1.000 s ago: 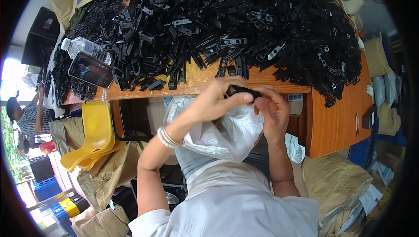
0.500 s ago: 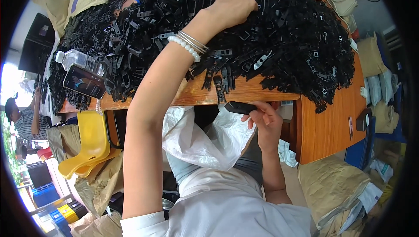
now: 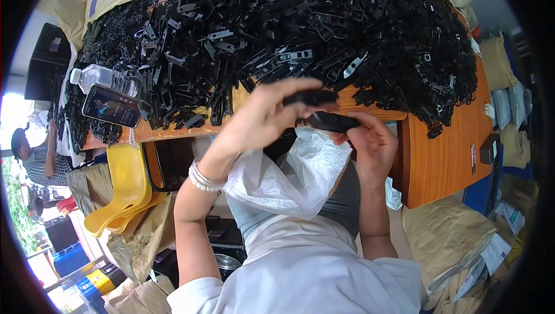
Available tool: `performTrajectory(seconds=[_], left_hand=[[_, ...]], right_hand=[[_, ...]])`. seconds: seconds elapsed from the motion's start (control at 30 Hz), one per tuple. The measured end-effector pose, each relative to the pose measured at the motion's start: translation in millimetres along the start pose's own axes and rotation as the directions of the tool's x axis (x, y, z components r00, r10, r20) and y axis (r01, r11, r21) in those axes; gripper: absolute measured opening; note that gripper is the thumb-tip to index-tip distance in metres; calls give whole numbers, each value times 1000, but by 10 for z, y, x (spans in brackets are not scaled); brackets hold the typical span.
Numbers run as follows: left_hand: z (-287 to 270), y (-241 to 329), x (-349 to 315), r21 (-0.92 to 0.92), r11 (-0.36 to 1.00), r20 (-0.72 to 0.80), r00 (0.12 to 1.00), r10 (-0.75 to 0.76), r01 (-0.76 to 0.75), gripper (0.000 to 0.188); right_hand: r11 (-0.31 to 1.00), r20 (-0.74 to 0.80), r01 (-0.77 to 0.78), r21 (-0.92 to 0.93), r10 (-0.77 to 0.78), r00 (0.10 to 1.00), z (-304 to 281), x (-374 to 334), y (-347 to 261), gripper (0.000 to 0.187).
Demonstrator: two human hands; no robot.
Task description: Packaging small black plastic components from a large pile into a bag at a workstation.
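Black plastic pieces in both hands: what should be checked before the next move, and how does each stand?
1. Left hand grips a black piece: ok.
2. Right hand grips a second black piece: ok.
3. Pieces lined up with each other: cannot tell.
4. White plastic bag lies under the hands: ok.
5. Heap of black parts lies on the wooden table, close by: ok.

Small workshop, piecework assembly. Huge heap of black plastic parts [image 3: 324,30] covers wooden desk [image 3: 445,152] beyond hands; stuffed sacks [image 3: 448,236] on floor right of right hand [image 3: 370,143]; stacked yellow chairs [image 3: 124,189] left.
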State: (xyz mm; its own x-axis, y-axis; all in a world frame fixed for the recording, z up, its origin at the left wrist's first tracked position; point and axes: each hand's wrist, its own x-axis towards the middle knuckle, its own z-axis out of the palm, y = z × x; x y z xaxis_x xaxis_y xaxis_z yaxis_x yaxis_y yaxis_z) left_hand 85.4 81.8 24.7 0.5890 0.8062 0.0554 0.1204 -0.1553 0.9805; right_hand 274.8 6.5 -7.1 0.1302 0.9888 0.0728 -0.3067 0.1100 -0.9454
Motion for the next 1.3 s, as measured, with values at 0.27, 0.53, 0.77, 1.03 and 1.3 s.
performTrajectory(seconds=[0.27, 0.53, 0.77, 1.03, 1.3], left_hand=[[115, 73, -373, 254, 964, 14, 996, 83, -84, 54], [241, 83, -541, 257, 966, -113, 993, 44, -14, 40], [261, -3, -634, 172, 985, -114, 993, 32, -12, 39], [19, -118, -984, 375, 921, -373, 927, 46, 105, 33], [-743, -478, -1128, 811, 431, -552, 762, 338, 396, 22]], right_hand=[[933, 163, 171, -317, -124, 979, 117, -99, -12, 26], [786, 330, 362, -501, -213, 920, 158, -21, 6, 31], [785, 357, 362, -502, -193, 914, 123, -49, 6, 26], [746, 437, 418, -518, -189, 880, 211, -115, 103, 21], [824, 454, 243, -512, 19, 891, 268, -181, 161, 21]])
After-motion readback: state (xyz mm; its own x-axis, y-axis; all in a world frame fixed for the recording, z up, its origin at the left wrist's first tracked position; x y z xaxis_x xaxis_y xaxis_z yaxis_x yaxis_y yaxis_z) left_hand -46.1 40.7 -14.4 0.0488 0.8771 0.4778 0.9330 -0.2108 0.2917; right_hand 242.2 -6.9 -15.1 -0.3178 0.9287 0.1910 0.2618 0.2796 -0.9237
